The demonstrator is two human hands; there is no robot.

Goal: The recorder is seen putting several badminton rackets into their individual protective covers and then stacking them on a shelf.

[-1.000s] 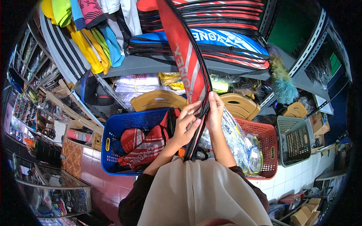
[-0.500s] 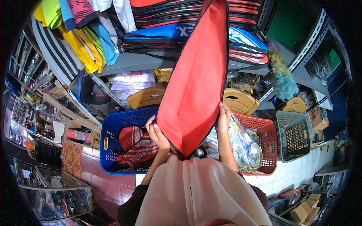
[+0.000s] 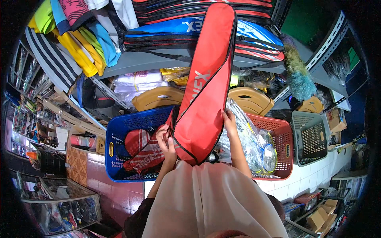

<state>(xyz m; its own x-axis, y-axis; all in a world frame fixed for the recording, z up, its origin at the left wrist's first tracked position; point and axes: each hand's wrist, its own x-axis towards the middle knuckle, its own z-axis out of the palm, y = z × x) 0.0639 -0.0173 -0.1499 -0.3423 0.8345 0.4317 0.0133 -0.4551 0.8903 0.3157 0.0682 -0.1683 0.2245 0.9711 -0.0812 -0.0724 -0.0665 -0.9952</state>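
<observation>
I hold a long red racket cover (image 3: 204,87) upright in front of me, its flat side facing me and its narrow end pointing up. My left hand (image 3: 166,137) grips its lower left edge. My right hand (image 3: 229,119) holds its right edge, a little higher. The cover hangs above a blue plastic basket (image 3: 119,131) that holds more red covers (image 3: 145,148), and a red basket (image 3: 283,137) filled with rackets wrapped in clear plastic (image 3: 248,139).
A grey basket (image 3: 311,137) stands right of the red one. Yellow plastic stools (image 3: 158,97) sit behind the baskets. Racket bags (image 3: 158,33) lie on a grey shelf (image 3: 147,59), shirts (image 3: 75,43) hang upper left, and a glass display case (image 3: 59,202) is lower left.
The cover turned from edge-on to its flat side facing me and rose a little. My hands moved apart from its middle to its left and right edges.
</observation>
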